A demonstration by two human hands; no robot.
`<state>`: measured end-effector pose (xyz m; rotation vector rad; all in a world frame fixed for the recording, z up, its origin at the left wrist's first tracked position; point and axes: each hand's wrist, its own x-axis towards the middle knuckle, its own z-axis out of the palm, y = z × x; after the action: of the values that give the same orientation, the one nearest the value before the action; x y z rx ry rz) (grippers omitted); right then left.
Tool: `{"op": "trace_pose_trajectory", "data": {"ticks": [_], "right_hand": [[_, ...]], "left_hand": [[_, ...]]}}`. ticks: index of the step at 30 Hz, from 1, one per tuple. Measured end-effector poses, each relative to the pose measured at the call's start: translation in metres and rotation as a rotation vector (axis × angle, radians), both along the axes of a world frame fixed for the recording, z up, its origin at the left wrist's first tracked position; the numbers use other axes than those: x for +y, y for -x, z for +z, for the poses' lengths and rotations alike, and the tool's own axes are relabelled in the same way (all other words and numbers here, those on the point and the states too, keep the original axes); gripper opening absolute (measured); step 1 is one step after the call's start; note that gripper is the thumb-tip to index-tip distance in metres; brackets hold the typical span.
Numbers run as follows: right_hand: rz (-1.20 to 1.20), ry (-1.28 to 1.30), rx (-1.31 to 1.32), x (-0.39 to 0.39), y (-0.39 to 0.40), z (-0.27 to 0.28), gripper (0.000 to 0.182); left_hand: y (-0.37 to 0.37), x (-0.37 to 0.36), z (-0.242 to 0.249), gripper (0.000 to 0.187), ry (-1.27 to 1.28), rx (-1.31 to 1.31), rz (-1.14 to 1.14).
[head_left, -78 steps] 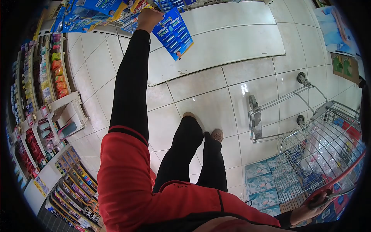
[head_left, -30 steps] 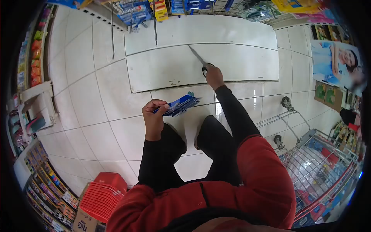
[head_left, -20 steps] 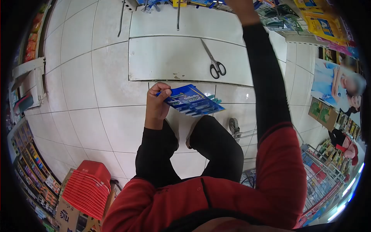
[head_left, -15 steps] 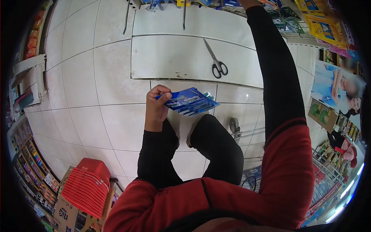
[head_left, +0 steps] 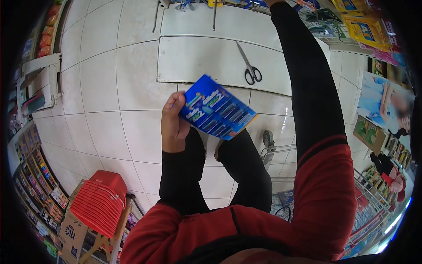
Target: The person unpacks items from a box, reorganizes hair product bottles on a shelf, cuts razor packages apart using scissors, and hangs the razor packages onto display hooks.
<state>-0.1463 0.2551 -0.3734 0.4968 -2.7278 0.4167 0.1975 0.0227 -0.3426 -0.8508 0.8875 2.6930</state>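
Observation:
A blue pack of Gillette razors [head_left: 218, 108] is pinched at its left edge between the thumb and fingers of my left hand [head_left: 173, 116]. Its printed face is turned up toward me, above my knees. My right arm stretches far forward to the hanging goods at the top. Only a sliver of my right hand [head_left: 270, 2] shows at the frame's upper edge, and its fingers are out of sight. Scissors with black handles [head_left: 249, 69] lie slightly open on the white shelf base [head_left: 193, 61], beyond the pack.
Metal display hooks [head_left: 214, 20] jut out from the rack above the base. Yellow packs [head_left: 365, 31] hang at the upper right. A wire trolley with a caster wheel [head_left: 268, 138] stands right of my legs. Stacked red baskets [head_left: 99, 202] are at the lower left.
My left hand has tilted the razor pack so its face shows more fully and sits higher. My right arm has shifted slightly left, still reaching forward. The whole view has moved a little.

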Motion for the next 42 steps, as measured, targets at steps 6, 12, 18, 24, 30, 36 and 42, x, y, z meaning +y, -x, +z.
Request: {"op": "trace_pose_trajectory", "data": {"ticks": [6,12,18,24,30,36,42], "right_hand": [[0.077,-0.207,-0.314,0.0,-0.039,0.051,0.043],[0.325,-0.145,-0.517,0.006,-0.082,0.084,0.04],[0.295,-0.092,-0.254,0.011,-0.096,0.049,0.034],[0.295,0.168,-0.19,0.017,-0.116,0.059,0.032],[0.2,0.407,-0.042,0.008,-0.107,0.017,0.025],[0.074,0.349,-0.055,-0.004,-0.128,0.049,0.015],[0.173,0.339,0.087,-0.008,-0.137,0.051,0.019]], "left_hand": [[0.048,0.008,0.036,0.019,-0.074,0.06,-0.05],[0.065,0.008,0.044,0.016,-0.073,0.051,-0.031],[0.058,0.006,0.047,0.016,0.048,0.022,-0.005],[0.061,0.0,0.05,0.016,0.163,0.031,-0.083],[0.075,0.006,0.061,0.019,0.259,0.071,-0.088],[0.094,-0.011,0.066,0.017,0.403,0.183,-0.13],[0.124,-0.012,0.095,0.017,0.586,0.275,-0.341]]}}
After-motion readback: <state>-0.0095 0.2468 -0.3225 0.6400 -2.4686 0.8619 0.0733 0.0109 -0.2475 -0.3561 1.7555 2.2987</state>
